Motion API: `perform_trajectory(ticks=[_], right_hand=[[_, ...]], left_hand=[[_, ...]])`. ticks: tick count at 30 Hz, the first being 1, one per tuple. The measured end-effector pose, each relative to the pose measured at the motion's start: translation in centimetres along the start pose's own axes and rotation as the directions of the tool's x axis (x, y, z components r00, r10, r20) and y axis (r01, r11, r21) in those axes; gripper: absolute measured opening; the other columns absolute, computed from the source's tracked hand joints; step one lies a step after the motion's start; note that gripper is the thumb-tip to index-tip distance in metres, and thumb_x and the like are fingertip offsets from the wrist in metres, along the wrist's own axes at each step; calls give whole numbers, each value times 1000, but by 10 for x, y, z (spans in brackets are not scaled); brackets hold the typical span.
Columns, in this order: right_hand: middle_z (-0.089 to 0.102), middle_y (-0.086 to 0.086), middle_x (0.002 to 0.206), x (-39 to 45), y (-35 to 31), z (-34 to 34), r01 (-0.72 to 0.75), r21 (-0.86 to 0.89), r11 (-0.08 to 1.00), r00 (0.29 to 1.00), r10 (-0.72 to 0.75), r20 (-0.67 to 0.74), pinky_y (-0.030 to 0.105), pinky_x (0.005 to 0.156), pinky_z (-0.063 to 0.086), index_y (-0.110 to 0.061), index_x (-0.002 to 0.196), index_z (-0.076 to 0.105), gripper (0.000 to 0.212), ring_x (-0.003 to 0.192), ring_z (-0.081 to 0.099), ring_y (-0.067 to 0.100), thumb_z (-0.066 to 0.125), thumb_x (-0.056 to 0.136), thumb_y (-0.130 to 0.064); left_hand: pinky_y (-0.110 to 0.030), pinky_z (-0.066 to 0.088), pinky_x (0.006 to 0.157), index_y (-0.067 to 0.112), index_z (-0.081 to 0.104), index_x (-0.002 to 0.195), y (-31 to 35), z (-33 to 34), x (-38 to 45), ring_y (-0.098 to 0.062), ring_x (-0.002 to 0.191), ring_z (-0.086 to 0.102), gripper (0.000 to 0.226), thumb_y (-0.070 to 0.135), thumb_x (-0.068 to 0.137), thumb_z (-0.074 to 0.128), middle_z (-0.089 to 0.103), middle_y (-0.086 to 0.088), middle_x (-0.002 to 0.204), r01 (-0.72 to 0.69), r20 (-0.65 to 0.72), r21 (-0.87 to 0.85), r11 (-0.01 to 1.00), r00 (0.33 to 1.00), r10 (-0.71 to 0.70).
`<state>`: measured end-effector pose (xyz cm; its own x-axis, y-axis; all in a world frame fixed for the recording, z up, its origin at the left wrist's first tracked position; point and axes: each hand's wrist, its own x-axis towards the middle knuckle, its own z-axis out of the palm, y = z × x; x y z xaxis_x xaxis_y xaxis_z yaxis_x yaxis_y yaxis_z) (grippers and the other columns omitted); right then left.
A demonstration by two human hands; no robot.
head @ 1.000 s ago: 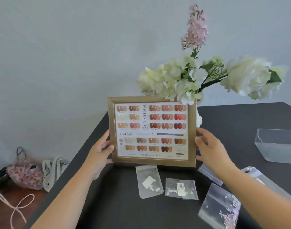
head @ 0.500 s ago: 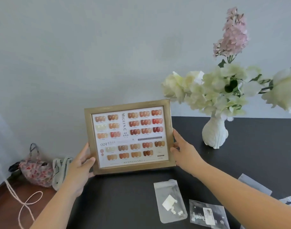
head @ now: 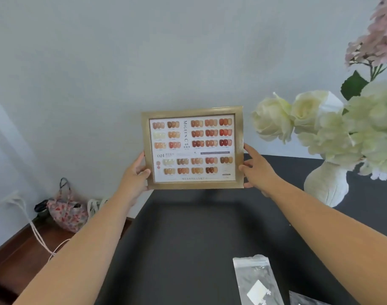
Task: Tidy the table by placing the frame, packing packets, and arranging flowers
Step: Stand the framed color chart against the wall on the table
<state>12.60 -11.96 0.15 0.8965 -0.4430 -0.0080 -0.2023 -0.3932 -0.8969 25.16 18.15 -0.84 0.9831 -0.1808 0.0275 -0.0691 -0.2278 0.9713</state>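
Observation:
A gold picture frame [head: 192,148] with a nail-colour chart stands upright over the far left corner of the dark table [head: 199,249]. My left hand [head: 135,177] grips its left edge and my right hand [head: 257,170] grips its right edge. Whether its bottom edge touches the table I cannot tell. A white vase [head: 326,186] with cream flowers [head: 333,130] and a pink sprig [head: 377,40] stands to the right of the frame. A clear packet [head: 257,280] with small white pieces lies at the near right; another packet's corner [head: 302,299] shows beside it.
A pale wall rises behind the table. On the wooden floor at left sit a floral bag [head: 67,212], a white strappy item [head: 95,205] and a pale cord [head: 38,234]. The table's left edge runs diagonally by my left forearm.
Both hands have carried the frame away from the vase toward the table's far left corner and raised it. The view has swung left, pushing the flowers and packets to the right edge.

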Motion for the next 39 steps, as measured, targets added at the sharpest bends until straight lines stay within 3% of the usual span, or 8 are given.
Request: perform_trajectory(ticks=[3, 8, 12, 17, 24, 30, 35, 39], right_hand=[[65, 1, 107, 18, -3, -10, -43, 77, 996, 999, 45, -20, 40, 63, 58, -45, 143, 27, 64, 97, 65, 22, 51, 96, -8], [65, 10, 114, 41, -1, -23, -107, 156, 982, 991, 119, -64, 33, 56, 55, -23, 144, 34, 52, 98, 66, 24, 47, 97, -5], [64, 12, 121, 57, 7, -25, -154, 176, 972, 979, 174, -108, 43, 78, 57, -10, 134, 47, 36, 108, 62, 29, 46, 98, -8], [65, 10, 118, 69, 14, -20, -145, 138, 980, 977, 164, -136, 46, 84, 56, -11, 131, 49, 33, 106, 63, 30, 46, 98, -9], [62, 11, 117, 87, 20, -17, -142, 89, 986, 964, 158, -216, 52, 87, 54, -13, 134, 48, 35, 101, 63, 34, 46, 98, -15], [64, 14, 115, 95, 43, -18, -119, 64, 991, 960, 131, -249, 54, 86, 54, -7, 131, 51, 34, 102, 63, 36, 47, 98, -11], [63, 9, 123, 101, 59, -19, -105, 16, 994, 960, 106, -258, 52, 90, 52, -16, 139, 45, 42, 107, 61, 30, 49, 97, -16], [64, -1, 116, 98, 72, -14, -110, 23, 994, 962, 112, -250, 48, 92, 51, -38, 147, 26, 62, 107, 60, 23, 52, 95, -15]], left_hand=[[-55, 53, 89, 51, 31, 147, 15, 15, 35, -22, 119, 54, 62, 13, 101, 50, 61, 9, 117, -25, 48, 68, 997, 999, 21], [-48, 52, 91, 51, 26, 148, 27, 39, 82, -21, 119, 53, 63, 16, 102, 49, 58, 7, 121, -98, 85, 214, 972, 993, 82], [-36, 50, 86, 52, 23, 149, 23, 55, 108, -17, 117, 52, 62, 17, 103, 46, 56, 10, 121, -132, 78, 249, 959, 990, 116], [-40, 48, 98, 47, 20, 151, 12, 77, 121, -20, 125, 51, 59, 23, 103, 43, 55, 2, 136, -130, 12, 297, 946, 991, 132], [-40, 49, 98, 44, 22, 152, 7, 93, 139, -20, 125, 52, 60, 23, 102, 47, 55, 2, 138, -126, -22, 282, 951, 990, 138], [-10, 38, 63, 45, 22, 152, -9, 103, 149, -8, 107, 50, 59, 17, 103, 42, 52, 12, 119, -98, 43, 250, 963, 995, 90], [-33, 53, 90, 48, 21, 150, -19, 101, 150, -18, 107, 57, 62, 15, 103, 40, 57, 3, 108, -72, 83, 242, 968, 995, 53], [-44, 46, 103, 49, 13, 152, -26, 96, 139, -25, 118, 55, 63, 17, 103, 38, 57, -4, 129, -73, 165, 359, 931, 986, 13]])
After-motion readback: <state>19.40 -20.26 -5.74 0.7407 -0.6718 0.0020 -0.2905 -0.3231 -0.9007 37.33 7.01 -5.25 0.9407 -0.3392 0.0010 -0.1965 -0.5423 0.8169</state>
